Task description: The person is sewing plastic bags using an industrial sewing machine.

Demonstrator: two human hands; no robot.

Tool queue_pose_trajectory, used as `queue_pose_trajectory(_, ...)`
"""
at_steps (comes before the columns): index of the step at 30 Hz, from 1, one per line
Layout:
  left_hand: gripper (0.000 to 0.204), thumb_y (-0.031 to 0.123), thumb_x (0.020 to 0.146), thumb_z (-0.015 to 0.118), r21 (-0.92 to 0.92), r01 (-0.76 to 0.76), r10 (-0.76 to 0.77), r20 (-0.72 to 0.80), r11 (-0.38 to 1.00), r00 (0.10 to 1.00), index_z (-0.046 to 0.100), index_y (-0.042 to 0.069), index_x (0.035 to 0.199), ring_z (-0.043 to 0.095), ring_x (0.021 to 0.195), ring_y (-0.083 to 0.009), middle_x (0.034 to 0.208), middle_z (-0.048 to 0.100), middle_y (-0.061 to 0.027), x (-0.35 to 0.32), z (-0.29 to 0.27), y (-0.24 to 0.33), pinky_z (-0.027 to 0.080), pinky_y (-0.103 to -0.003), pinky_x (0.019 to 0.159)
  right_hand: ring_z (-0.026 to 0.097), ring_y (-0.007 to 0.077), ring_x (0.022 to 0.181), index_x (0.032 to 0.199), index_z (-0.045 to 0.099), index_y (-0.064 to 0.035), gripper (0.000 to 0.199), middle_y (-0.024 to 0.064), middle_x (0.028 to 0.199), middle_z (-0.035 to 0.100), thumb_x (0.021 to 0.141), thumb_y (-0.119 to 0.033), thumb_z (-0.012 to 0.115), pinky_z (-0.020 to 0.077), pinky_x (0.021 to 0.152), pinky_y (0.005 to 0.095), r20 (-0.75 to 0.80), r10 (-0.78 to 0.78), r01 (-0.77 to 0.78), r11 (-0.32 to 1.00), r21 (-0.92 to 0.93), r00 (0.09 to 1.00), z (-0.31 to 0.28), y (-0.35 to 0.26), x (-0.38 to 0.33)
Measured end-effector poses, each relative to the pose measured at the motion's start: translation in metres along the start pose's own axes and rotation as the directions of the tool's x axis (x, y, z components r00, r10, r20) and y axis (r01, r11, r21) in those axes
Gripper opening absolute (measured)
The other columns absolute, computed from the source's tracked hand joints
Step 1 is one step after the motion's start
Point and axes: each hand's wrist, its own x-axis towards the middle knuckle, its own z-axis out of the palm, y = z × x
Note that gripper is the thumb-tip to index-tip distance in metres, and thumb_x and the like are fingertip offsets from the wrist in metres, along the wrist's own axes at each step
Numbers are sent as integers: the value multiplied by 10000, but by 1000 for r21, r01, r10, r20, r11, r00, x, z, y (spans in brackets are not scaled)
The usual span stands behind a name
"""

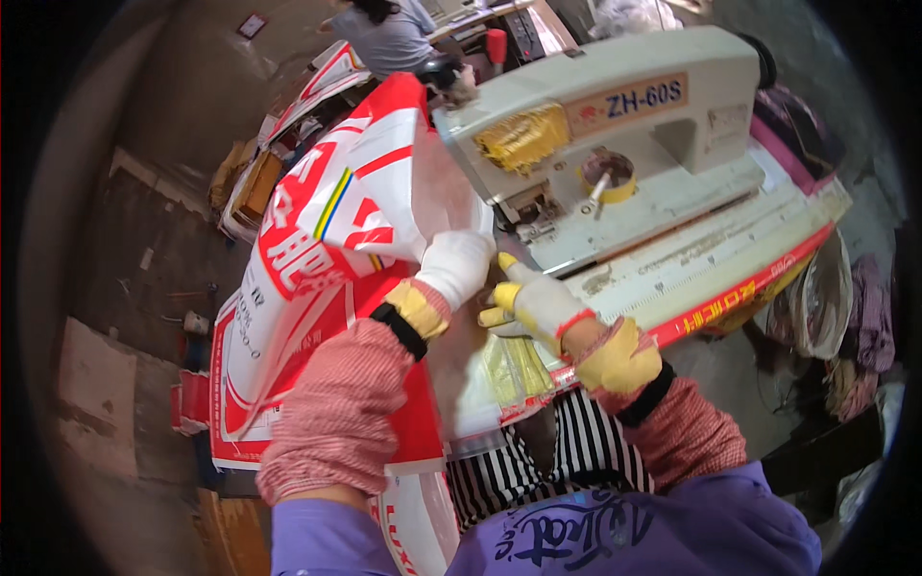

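Note:
A large red-and-white printed woven sack (317, 250) hangs over the left end of the worktable, its upper part rising beside the head of the sewing machine (672, 134). My left hand (456, 269), in a white glove, is closed on the sack's edge just left of the machine's needle area; its fingertips are partly hidden. Close by on the right, my right hand (543, 305), in a white glove with yellow fingertips, reaches over the table's near edge. Its fingers are stretched out and apart, near the sack's edge, and I see nothing held in them.
A yellow tape roll (619, 192) sits under the machine's arm. A folded yellowish sheet (519, 365) lies at the table's near edge (691, 331). Behind the machine a person (389, 38) works at another table. Plastic bags (816, 298) and cloth hang at the right.

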Motion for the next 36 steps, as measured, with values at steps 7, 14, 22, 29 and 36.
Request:
queue_pose_trajectory(7, 112, 131, 707, 611, 117, -167, 131, 264, 979, 956, 711, 111, 751, 660, 619, -283, 679, 657, -74, -95, -56, -36, 512, -435, 563, 483, 321, 1198, 1417, 228, 33, 794, 220, 1290, 491, 777, -208, 632, 405, 998, 367, 318, -569, 256, -188, -948, 759, 27, 0, 17)
queue_pose_trajectory(14, 173, 18, 743, 671, 167, 259, -17, -810, 951, 586, 639, 82, 900, 562, 1054, -305, 1122, 606, -133, -298, -125, -89, 426, -443, 944, 602, 307, 992, 936, 656, -75, 281, 157, 1025, 643, 871, -315, 526, 446, 875, 430, 531, -603, -38, -682, -730, 595, 96, 8, 68)
queue_pose_trajectory(22, 502, 467, 926, 510, -687, -264, -720, 543, -677, 432, 520, 39, 1188, 591, 906, -151, 955, 607, -37, -397, 39, -70, 493, -248, 806, 611, 162, 578, 870, 652, 14, 381, 83, 666, 623, 880, -366, 617, 500, 480, 288, 593, 132, 271, 797, -540, 794, 232, 83, -38)
queue_pose_trajectory(29, 563, 495, 965, 387, -716, -379, -787, 396, -587, 473, 518, 21, 1237, 593, 966, -161, 1113, 620, -95, -412, 103, -87, 468, -294, 895, 563, 224, 1030, 1224, 504, -14, 512, 88, 1211, 562, 830, -298, 668, 444, 900, 322, 765, 482, 153, 795, -587, 426, 186, 135, -78)
queue_pose_trajectory(36, 323, 273, 821, 625, -916, 401, -889, 179, 5, 421, 643, -32, 926, 637, 817, -330, 842, 645, -239, -448, 112, -119, 497, -357, 723, 439, 304, 1202, 1336, 423, -73, 773, 128, 1243, 498, 802, -610, 576, 402, 1012, 436, 468, -154, 33, 966, 257, 870, 27, 59, -55)
